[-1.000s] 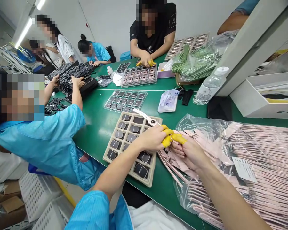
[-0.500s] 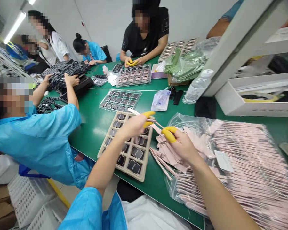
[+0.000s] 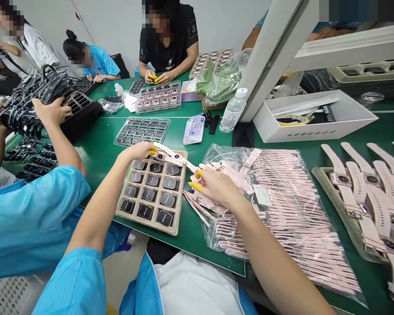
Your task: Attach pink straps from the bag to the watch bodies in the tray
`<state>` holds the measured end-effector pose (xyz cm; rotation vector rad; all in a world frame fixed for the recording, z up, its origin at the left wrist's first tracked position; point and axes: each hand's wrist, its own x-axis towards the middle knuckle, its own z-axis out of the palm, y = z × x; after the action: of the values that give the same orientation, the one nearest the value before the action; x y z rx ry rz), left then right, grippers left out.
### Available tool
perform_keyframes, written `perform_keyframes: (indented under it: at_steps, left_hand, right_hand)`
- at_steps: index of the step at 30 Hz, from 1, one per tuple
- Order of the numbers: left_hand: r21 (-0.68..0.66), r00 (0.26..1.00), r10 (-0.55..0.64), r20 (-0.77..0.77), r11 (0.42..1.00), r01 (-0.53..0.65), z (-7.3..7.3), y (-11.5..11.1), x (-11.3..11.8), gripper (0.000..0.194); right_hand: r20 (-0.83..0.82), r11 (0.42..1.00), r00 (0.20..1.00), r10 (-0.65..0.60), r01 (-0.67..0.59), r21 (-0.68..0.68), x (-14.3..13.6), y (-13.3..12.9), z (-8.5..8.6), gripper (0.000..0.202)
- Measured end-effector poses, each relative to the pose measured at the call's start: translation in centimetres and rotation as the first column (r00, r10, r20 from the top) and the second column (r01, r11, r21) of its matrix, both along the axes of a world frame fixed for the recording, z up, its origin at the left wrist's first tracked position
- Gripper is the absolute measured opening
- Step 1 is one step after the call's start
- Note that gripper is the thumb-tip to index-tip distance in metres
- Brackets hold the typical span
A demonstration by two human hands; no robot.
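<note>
pink straps, green table

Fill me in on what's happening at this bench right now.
The person's left hand holds a watch with a pink strap above a beige tray of watch faces. The right hand, with yellow finger cots, rests on loose pink straps at the mouth of a clear bag of straps. Assembled pink watches lie to the right. Co-workers around the green table handle other trays.

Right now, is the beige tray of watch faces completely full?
No. The beige tray has empty pockets in its top row, near the left hand holding a watch.
</note>
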<state>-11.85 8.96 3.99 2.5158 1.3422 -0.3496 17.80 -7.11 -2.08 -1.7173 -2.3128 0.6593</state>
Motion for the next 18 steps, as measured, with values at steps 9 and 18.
perform_keyframes:
  at_steps: [9,18]
  left_hand:
    - [0.099,0.992,0.095,-0.079,0.991,-0.087,-2.1,1.0,0.3,0.024]
    - [0.204,0.99,0.069,-0.123,0.978,-0.043,-1.3,-1.4,-0.7,0.032]
  right_hand:
    - [0.24,0.994,0.97,0.021,0.005,-0.107,-0.1,-2.5,2.0,0.024]
    - [0.212,0.99,0.977,0.009,0.021,-0.142,-0.2,-2.2,2.1,0.011]
